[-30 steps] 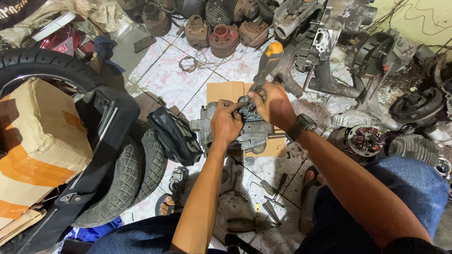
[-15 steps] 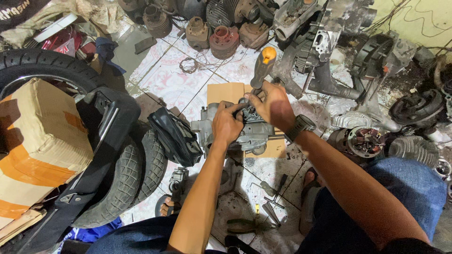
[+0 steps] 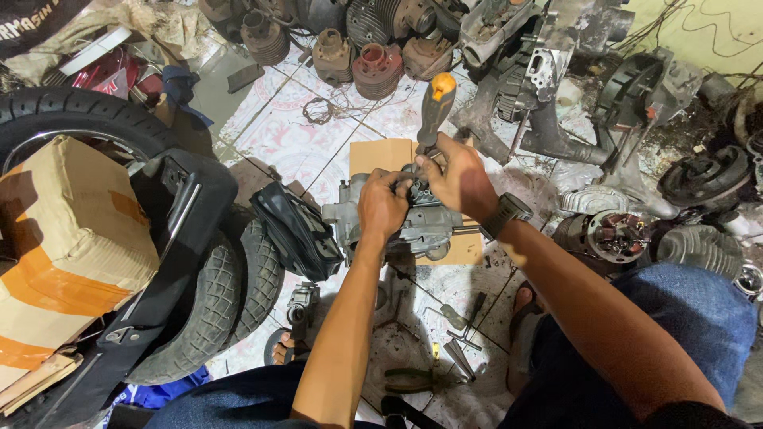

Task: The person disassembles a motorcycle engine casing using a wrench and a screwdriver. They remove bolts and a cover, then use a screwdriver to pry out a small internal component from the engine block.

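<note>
Your left hand (image 3: 383,208) is clamped on top of the engine (image 3: 397,224), a grey metal casing that sits on a piece of cardboard (image 3: 380,156) on the tiled floor (image 3: 286,139), near the middle of your view. Your right hand (image 3: 459,179) is clenched around the shaft of a screwdriver (image 3: 434,111), just at 1 o'clock from the left hand; the orange-capped handle sticks up toward 12 o'clock, tilted slightly right. Its tip is hidden between your hands, so you cannot tell what it meets. A watch (image 3: 504,214) sits on your right wrist. At 9 o'clock from the engine lies a black bag (image 3: 296,232), leaning against a tyre (image 3: 214,306). Further to 9 o'clock stands a taped cardboard box (image 3: 67,238). At 6 o'clock small tools (image 3: 457,349) lie scattered on the floor. Cylinders (image 3: 350,52) line up at 12 o'clock.
</note>
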